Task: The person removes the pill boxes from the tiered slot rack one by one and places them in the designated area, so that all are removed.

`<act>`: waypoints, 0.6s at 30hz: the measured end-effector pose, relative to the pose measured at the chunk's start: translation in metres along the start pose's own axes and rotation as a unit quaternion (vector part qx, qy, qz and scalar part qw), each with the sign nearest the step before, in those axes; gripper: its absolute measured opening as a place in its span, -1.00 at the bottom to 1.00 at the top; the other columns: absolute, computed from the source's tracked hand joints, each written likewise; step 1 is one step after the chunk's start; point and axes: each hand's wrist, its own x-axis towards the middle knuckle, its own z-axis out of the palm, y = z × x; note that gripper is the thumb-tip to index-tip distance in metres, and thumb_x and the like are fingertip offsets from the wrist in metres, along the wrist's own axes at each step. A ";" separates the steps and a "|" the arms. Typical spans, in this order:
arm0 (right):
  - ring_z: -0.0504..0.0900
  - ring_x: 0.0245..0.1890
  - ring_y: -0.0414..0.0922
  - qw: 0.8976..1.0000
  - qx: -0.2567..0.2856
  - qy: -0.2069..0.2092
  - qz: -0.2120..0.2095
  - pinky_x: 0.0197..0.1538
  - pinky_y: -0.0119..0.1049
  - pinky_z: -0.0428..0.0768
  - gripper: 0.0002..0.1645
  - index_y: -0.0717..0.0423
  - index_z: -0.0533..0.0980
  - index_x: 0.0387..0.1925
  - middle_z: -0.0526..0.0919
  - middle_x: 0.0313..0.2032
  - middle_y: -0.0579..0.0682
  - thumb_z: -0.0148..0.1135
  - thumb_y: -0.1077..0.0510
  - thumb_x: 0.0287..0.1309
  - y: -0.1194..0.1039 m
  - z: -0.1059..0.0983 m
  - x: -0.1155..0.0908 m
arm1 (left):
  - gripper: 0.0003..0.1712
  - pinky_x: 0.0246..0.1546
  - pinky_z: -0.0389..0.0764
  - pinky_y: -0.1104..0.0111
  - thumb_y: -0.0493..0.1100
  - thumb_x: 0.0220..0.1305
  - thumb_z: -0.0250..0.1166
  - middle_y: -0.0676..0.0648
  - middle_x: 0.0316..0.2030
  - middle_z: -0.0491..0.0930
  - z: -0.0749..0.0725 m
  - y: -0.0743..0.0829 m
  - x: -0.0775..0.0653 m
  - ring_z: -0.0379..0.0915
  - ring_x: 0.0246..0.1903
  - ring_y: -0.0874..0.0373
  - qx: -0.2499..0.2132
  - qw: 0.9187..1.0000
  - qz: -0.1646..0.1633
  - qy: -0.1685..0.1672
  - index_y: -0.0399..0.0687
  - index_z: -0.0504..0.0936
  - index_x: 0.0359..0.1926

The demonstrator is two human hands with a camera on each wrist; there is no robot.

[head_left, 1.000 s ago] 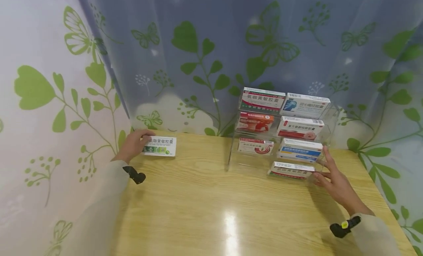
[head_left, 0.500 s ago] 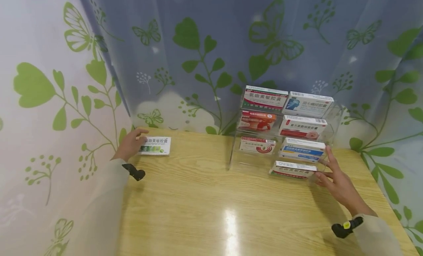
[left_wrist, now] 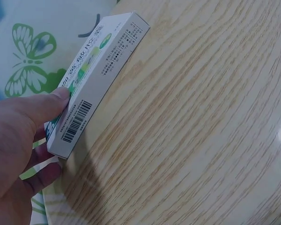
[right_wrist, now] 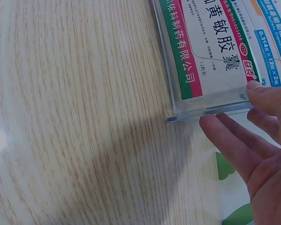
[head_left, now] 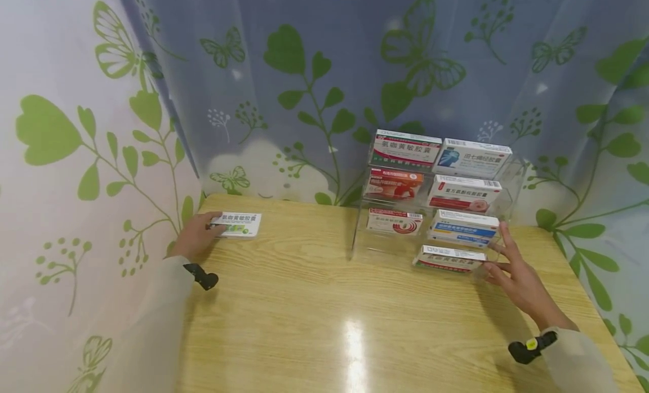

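Note:
At the table's far left, my left hand [head_left: 196, 234] holds a white medicine box [head_left: 237, 224] with green print by its left end. In the left wrist view the thumb [left_wrist: 60, 96] lies on the printed face, and the other fingers are partly hidden behind the box. My right hand [head_left: 519, 286] touches the right side of a clear tiered rack [head_left: 377, 248] with nearly straight fingers. One fingertip is at the corner of a red-green medicine box [right_wrist: 210, 51] in the lowest tier; others touch the rack's side edge.
Several medicine boxes stand in the rack, including a blue-white box [head_left: 463, 228] above the lowest one and a red box [head_left: 394, 183]. A patterned curtain [head_left: 314, 100] hangs behind and beside the wooden table [head_left: 294, 314].
My left hand's fingers lifted off the white-green medicine box half a second ago and have come down around its end again. The box has shifted slightly left. My right hand stays at the rack.

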 end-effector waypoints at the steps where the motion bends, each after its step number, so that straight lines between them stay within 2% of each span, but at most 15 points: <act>1: 0.41 -0.01 -0.74 1.000 0.000 -0.001 0.001 -0.19 -0.53 0.76 0.23 -0.15 -0.46 0.77 0.24 0.46 0.71 0.19 0.35 0.58 0.000 0.000 0.000 | -0.36 0.34 0.53 -0.29 -0.12 0.66 0.26 -0.53 0.41 0.48 -0.001 0.001 0.000 0.52 0.30 -0.46 -0.001 1.000 -0.002 -0.001 -0.42 0.40 0.54; 6: 0.38 -0.01 -0.77 1.000 0.003 -0.002 -0.001 -0.19 -0.52 0.76 0.23 -0.16 -0.46 0.77 0.24 0.46 0.72 0.18 0.38 0.58 0.000 0.000 0.000 | -0.34 0.35 0.53 -0.29 -0.13 0.67 0.24 -0.54 0.41 0.47 -0.004 0.002 -0.001 0.53 0.29 -0.45 -0.009 1.000 0.000 -0.007 -0.46 0.36 0.55; 9: 0.38 0.00 -0.77 1.000 0.006 -0.001 -0.004 -0.19 -0.51 0.77 0.24 -0.18 -0.46 0.77 0.24 0.46 0.72 0.17 0.39 0.57 0.000 0.001 0.000 | -0.31 0.41 0.45 -0.35 -0.03 0.72 0.15 -0.56 0.49 0.35 -0.006 0.002 0.000 0.40 0.39 -0.49 -0.022 1.000 -0.012 -0.005 -0.40 0.30 0.60; 12: 0.39 0.00 -0.76 1.000 0.007 0.001 -0.009 -0.19 -0.51 0.77 0.25 -0.18 -0.46 0.77 0.24 0.45 0.73 0.18 0.40 0.56 0.001 0.002 -0.001 | -0.30 0.45 0.36 -0.39 0.06 0.75 0.08 -0.54 0.55 0.24 -0.007 0.006 0.005 0.28 0.46 -0.51 -0.036 0.999 -0.013 0.013 -0.31 0.29 0.62; 15: 0.40 0.00 -0.76 1.000 0.008 0.003 -0.013 -0.20 -0.51 0.77 0.25 -0.16 -0.45 0.77 0.24 0.44 0.74 0.18 0.42 0.55 0.001 0.001 -0.001 | -0.34 0.48 0.34 -0.38 0.07 0.75 0.09 -0.47 0.57 0.24 -0.009 0.020 0.013 0.24 0.49 -0.47 -0.031 0.999 0.016 0.038 -0.24 0.35 0.60; 18: 0.39 0.00 -0.77 1.000 0.012 0.003 -0.017 -0.20 -0.50 0.78 0.25 -0.14 -0.45 0.77 0.24 0.44 0.75 0.18 0.43 0.55 0.001 0.000 0.000 | -0.40 0.45 0.41 -0.33 0.02 0.73 0.14 -0.41 0.56 0.31 -0.010 0.047 0.019 0.27 0.50 -0.41 -0.037 0.996 0.059 0.055 -0.21 0.42 0.57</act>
